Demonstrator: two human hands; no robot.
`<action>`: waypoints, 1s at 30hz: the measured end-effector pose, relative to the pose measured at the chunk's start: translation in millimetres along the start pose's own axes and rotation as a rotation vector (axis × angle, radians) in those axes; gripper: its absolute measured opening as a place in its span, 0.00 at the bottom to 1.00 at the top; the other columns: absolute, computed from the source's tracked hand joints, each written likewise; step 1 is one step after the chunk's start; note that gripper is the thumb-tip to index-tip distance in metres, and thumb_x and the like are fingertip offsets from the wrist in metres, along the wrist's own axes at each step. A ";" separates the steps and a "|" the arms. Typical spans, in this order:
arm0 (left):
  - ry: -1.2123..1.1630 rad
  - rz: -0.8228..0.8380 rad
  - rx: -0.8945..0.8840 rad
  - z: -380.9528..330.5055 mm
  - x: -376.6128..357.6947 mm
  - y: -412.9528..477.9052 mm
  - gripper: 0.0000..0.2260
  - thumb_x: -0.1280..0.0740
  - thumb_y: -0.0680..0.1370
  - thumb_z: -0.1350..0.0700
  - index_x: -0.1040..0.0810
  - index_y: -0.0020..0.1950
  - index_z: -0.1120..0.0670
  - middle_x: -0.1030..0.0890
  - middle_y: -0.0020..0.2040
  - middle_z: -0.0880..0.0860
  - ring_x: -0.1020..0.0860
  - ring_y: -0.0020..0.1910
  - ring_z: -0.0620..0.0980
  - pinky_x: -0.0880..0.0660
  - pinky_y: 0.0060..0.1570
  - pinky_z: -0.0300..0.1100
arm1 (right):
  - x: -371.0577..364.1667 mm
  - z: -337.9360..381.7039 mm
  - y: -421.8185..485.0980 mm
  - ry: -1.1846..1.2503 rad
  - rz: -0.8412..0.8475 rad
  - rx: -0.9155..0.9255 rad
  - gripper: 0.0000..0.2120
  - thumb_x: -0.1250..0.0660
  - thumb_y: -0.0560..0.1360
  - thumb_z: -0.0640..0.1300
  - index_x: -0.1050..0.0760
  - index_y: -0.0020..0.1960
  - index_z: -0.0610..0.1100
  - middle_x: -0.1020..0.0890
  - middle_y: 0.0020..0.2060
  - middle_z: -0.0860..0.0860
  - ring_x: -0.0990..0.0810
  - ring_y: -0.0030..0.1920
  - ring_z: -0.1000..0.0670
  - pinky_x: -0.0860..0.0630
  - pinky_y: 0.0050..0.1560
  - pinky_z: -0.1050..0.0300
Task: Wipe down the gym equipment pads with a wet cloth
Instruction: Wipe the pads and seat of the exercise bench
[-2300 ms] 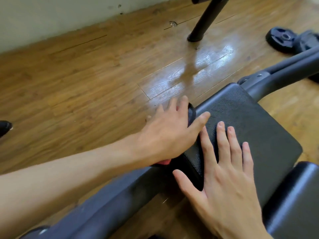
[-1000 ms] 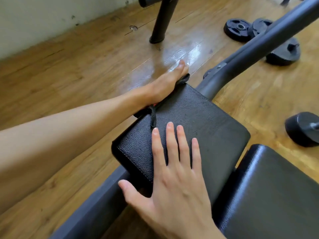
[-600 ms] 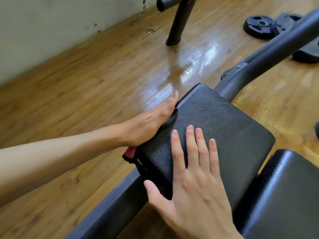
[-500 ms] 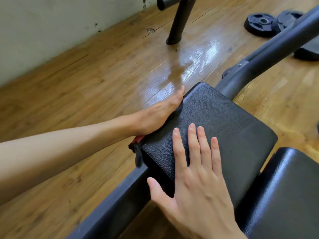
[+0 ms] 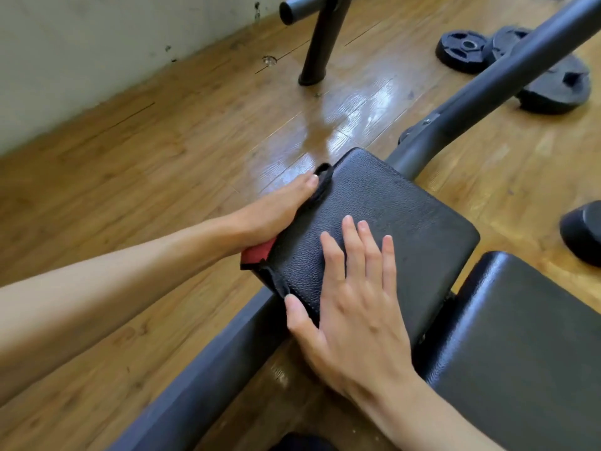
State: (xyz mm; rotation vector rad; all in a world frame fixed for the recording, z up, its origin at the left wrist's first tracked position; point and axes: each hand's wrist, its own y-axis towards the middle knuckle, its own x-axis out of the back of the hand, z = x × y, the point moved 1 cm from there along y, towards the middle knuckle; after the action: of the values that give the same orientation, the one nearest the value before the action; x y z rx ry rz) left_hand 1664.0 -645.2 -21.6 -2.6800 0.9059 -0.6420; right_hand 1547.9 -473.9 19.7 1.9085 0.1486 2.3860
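A black textured bench pad sits on a dark metal frame. My left hand presses a red and black cloth flat against the pad's left side, fingers straight. Most of the cloth is hidden under that hand; a red corner and a dark edge show. On top of the pad, near its front left corner, lies my right hand with fingers spread and thumb over the front edge. A second, larger black pad lies at the lower right.
Wooden floor all around, with a wet shiny patch beyond the pad. A black stand leg rises at the top centre. Weight plates lie at the top right, a dumbbell end at the right edge. A pale wall runs at upper left.
My left hand has been sliding the cloth back and forth along the pad's left side; since half a second ago it has moved slightly farther forward. The right hand stays on the pad.
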 end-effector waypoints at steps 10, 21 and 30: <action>-0.273 -0.380 -0.128 13.4 -26.7 -89.9 0.15 0.46 0.88 0.53 0.20 0.64 0.52 0.16 0.61 0.48 0.20 0.61 0.41 0.27 0.63 0.37 | 0.6 1.1 -1.6 -0.001 -0.030 -0.032 0.36 0.48 0.77 0.62 0.32 0.74 0.38 0.33 0.75 0.35 0.38 0.78 0.35 0.50 0.79 0.34; -0.317 -0.630 -0.105 -7.4 -43.7 -118.4 0.16 0.44 0.87 0.48 0.16 0.54 0.48 0.13 0.46 0.42 0.16 0.52 0.43 0.23 0.56 0.45 | 0.1 0.0 1.3 0.066 -0.072 -0.028 0.35 0.56 0.81 0.63 0.37 0.80 0.45 0.36 0.79 0.39 0.42 0.81 0.41 0.59 0.81 0.39; 0.679 -0.028 -0.369 -55.6 -109.3 -107.9 0.33 0.59 0.80 0.45 0.33 0.80 0.54 0.43 0.84 0.56 0.51 0.84 0.57 0.56 0.81 0.54 | 31.9 -42.1 25.0 0.717 -0.164 -0.368 0.31 0.51 0.77 0.54 0.29 0.76 0.43 0.32 0.77 0.43 0.39 0.79 0.49 0.46 0.79 0.54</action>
State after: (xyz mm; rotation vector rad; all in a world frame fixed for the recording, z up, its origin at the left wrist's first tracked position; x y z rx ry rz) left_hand 1615.5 -497.9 29.5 -2.8138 1.2419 -1.5892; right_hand 1499.7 -495.8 44.6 0.8088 -0.0866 2.6270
